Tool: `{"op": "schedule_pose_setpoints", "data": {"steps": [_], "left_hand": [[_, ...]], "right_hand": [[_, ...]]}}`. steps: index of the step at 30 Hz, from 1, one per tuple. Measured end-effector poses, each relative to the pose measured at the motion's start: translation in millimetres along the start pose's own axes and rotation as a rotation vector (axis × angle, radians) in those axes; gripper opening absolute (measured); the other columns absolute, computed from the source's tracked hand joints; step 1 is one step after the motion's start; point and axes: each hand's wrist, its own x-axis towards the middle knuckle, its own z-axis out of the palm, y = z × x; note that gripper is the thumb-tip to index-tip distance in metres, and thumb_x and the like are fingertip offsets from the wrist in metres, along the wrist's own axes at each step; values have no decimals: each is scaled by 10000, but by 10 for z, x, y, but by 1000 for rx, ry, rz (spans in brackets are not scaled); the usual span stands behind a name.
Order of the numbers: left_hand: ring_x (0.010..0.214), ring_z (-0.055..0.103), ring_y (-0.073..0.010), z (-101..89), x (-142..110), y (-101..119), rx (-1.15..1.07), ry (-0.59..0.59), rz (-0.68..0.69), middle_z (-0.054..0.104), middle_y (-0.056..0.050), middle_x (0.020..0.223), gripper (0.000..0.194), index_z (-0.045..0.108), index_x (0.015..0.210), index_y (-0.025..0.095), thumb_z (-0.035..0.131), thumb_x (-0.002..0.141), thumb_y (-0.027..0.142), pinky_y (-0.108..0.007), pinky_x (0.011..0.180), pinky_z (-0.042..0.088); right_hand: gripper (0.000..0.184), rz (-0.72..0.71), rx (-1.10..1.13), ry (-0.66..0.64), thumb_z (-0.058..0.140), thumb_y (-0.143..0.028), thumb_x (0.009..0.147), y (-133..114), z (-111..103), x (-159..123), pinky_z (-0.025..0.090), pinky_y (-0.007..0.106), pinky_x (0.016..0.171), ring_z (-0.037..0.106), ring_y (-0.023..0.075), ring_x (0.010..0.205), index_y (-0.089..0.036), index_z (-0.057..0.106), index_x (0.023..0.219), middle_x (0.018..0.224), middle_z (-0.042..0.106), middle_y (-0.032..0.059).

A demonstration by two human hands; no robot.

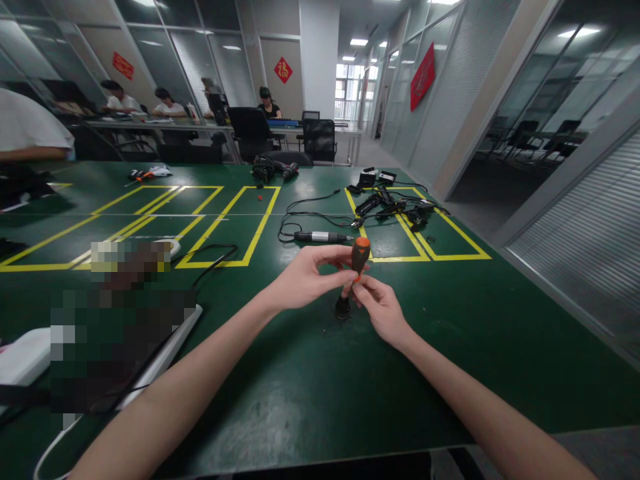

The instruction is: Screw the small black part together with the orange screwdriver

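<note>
A screwdriver (361,257) with a dark handle and an orange end cap stands nearly upright over the table. My left hand (315,277) is closed round its handle with thumb and fingers. Lower down, my right hand (381,308) pinches around the orange collar at the base of the handle. The screwdriver's shaft is hidden behind my fingers. Under my hands a small round black part (343,308) rests on the green table (280,407). Whether the tip touches that part I cannot tell.
Beyond my hands lies a corded pen-shaped electric screwdriver (320,237). Black parts and cables (385,203) are heaped at the back right, inside yellow tape outlines. A black cable bundle (267,168) sits at the far edge. To my left are blurred-out items and a white device (25,353).
</note>
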Motion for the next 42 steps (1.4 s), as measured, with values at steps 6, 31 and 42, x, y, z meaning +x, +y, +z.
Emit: {"op": "schedule_pose_setpoints", "data": {"steps": [6, 31, 42], "left_hand": [[1008, 706, -197, -1, -6, -5, 102, 43, 58, 759, -86, 1165, 431, 675, 1296, 170, 777, 883, 237, -355, 930, 558], [1089, 732, -203, -226, -44, 134, 206, -4, 147, 736, -83, 1219, 567, 552, 1458, 203, 717, 916, 176, -329, 992, 584], [866, 697, -144, -214, -32, 81, 525, 114, 277, 737, -73, 1207, 602, 575, 1447, 230, 784, 884, 281, -257, 762, 557]], "right_hand": [[436, -67, -202, -255, 628, -102, 794, 44, -151, 13, 535, 413, 1022, 677, 237, 1105, -223, 696, 1207, 1230, 724, 63], [326, -130, -540, -425, 731, -160, 835, 76, -237, 13, 567, 350, 856, 718, 222, 933, -181, 723, 1160, 1097, 772, 82], [247, -128, -584, -396, 750, -210, 848, 102, -208, 8, 567, 347, 801, 707, 218, 871, -167, 723, 1090, 1029, 765, 88]]}}
